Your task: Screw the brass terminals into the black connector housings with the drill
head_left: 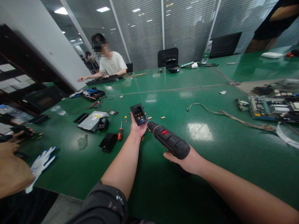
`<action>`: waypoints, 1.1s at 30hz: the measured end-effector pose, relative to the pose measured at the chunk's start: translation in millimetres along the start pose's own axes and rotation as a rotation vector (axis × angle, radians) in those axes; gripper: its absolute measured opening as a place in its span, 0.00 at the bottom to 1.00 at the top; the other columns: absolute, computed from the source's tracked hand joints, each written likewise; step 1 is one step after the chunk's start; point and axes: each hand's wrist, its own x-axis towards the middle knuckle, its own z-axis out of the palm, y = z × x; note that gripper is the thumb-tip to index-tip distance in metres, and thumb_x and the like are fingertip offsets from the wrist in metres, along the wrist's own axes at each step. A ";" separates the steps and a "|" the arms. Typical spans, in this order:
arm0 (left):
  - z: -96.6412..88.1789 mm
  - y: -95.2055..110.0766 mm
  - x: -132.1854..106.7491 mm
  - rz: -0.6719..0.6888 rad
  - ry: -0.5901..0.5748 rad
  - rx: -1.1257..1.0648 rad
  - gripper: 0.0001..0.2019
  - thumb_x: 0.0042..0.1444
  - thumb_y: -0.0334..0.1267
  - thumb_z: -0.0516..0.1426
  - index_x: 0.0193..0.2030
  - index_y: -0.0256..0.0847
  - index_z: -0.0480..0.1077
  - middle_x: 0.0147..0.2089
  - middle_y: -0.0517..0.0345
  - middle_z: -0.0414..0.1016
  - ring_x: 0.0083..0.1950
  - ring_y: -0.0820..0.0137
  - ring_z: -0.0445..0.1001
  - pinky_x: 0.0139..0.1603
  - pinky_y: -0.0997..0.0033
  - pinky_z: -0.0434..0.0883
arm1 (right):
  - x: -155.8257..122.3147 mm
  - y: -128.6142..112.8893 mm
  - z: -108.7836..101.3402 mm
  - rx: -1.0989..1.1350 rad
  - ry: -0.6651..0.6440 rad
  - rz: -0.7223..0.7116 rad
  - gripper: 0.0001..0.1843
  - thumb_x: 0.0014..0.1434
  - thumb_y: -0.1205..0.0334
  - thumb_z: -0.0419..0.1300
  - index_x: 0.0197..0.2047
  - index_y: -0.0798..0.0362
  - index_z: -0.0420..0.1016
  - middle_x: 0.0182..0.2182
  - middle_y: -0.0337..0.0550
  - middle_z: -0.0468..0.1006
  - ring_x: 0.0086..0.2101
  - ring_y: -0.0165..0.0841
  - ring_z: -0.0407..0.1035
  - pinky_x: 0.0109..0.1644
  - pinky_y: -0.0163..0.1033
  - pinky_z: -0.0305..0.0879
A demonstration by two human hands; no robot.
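Observation:
My left hand (137, 127) is closed round a small black plastic box (138, 114), tilted so its inside with several brass-coloured pieces faces me. In my right hand (190, 160) is a black cordless drill (169, 139) with a red switch on top. The drill's front end points left at the lower right corner of the box; whether it touches cannot be made out. Small brass pieces (163, 117) lie on the table around the box. An orange-handled screwdriver (120, 133) and another black box (108, 142) lie left of my left forearm.
On the green table (177, 102), a metal drive (93, 120) lies to the left, near a white glove (43, 161) and a plastic cup (58, 109). A cable (224, 113) and circuit boards (268, 105) are at right. A person (113, 63) sits across; another person's arm (14, 168) reaches in at left.

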 end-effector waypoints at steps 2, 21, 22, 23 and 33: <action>0.0 -0.3 0.5 -0.002 0.009 -0.006 0.34 0.78 0.73 0.60 0.48 0.40 0.86 0.38 0.52 0.87 0.33 0.67 0.84 0.37 0.69 0.83 | 0.1 1.3 0.5 -0.001 0.008 -0.009 0.13 0.64 0.50 0.72 0.43 0.47 0.78 0.36 0.42 0.82 0.37 0.40 0.76 0.47 0.50 0.78; 3.6 -0.2 -2.1 -0.003 0.037 -0.005 0.35 0.76 0.74 0.62 0.48 0.40 0.87 0.38 0.52 0.88 0.33 0.67 0.84 0.38 0.68 0.83 | 0.0 -2.2 0.3 -0.014 0.002 0.021 0.13 0.63 0.50 0.72 0.43 0.46 0.77 0.36 0.41 0.82 0.37 0.40 0.77 0.48 0.51 0.79; 3.3 -0.1 -2.1 -0.003 0.033 -0.005 0.35 0.76 0.74 0.61 0.48 0.40 0.86 0.38 0.52 0.88 0.33 0.67 0.84 0.38 0.68 0.83 | -0.1 -2.0 0.2 -0.017 0.003 0.026 0.12 0.63 0.50 0.72 0.43 0.47 0.77 0.35 0.40 0.81 0.36 0.40 0.77 0.47 0.50 0.79; 3.0 0.1 -2.0 -0.003 0.030 -0.004 0.35 0.76 0.74 0.61 0.48 0.40 0.86 0.38 0.52 0.88 0.33 0.67 0.84 0.38 0.68 0.83 | -0.3 -1.7 0.1 -0.024 0.003 0.030 0.12 0.63 0.51 0.73 0.43 0.47 0.78 0.34 0.39 0.81 0.36 0.40 0.77 0.47 0.50 0.79; 0.6 -0.4 -0.7 0.000 0.016 0.009 0.34 0.73 0.75 0.65 0.50 0.40 0.87 0.37 0.53 0.87 0.33 0.66 0.84 0.40 0.67 0.84 | 0.1 1.1 0.7 -0.024 0.001 0.000 0.11 0.65 0.53 0.73 0.44 0.48 0.79 0.37 0.42 0.85 0.38 0.41 0.79 0.50 0.50 0.81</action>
